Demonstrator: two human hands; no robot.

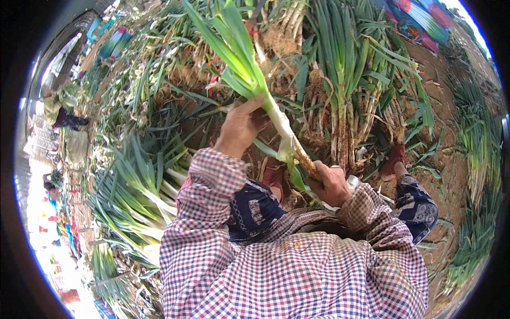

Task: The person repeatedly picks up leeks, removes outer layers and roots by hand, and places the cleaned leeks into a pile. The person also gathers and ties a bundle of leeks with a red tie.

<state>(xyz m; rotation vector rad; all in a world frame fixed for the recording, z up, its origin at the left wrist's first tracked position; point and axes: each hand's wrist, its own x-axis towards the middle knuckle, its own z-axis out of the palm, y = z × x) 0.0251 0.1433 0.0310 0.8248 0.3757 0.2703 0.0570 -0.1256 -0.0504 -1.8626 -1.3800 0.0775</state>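
Note:
A large green onion [282,121] slants across in front of me, its broad green leaves pointing up and away. My left hand [240,125] is around the stalk just below where the leaves fan out. At the lower end, my right hand [331,184] grips the brownish, soil-stained part; the root tip is hidden by the fingers. A loose strip of peeled outer leaf [295,175] hangs from the stalk beside my right hand. The upper stalk is pale and clean.
A bundle of unpeeled green onions [342,87] stands ahead, with dry roots and soil around it. Pale-stemmed green onions [147,203] lie in a pile at my left. More onions [478,159] line the far right. Dark red shoes [394,159] flank leaf scraps on the dirt.

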